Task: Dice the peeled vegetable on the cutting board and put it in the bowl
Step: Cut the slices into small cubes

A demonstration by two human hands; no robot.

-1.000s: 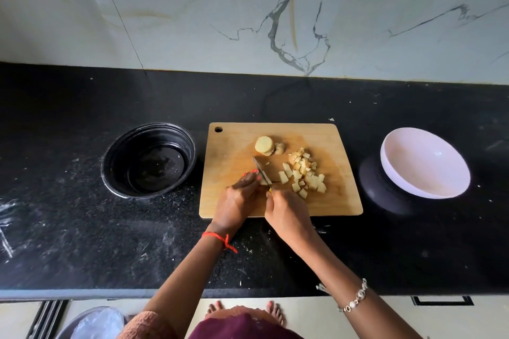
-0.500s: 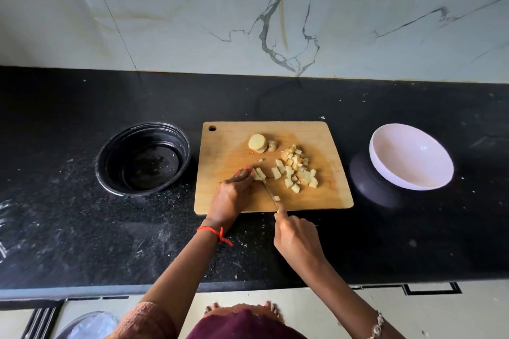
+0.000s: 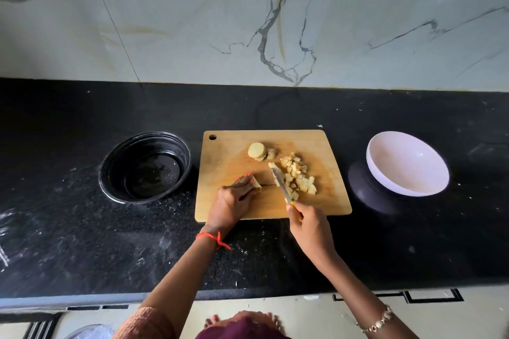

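Vegetable dice (image 3: 298, 177): one pile, one black bowl (image 3: 115, 170), one white bowl (image 3: 407, 162).

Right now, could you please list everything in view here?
cutting board: one, wooden, centre of counter.
diced pieces: one pile, pale yellow, board's right half.
round slices: small stack, pale yellow, board's far side.
uncut piece: one, pale yellow, under left hand.
knife: one, yellow handle, blade beside the pile.
black bowl: one, black, left of board.
white bowl: one, white, right of board.
counter: one, black, under everything.
hands: left hand holds the uncut piece; right hand grips the knife.
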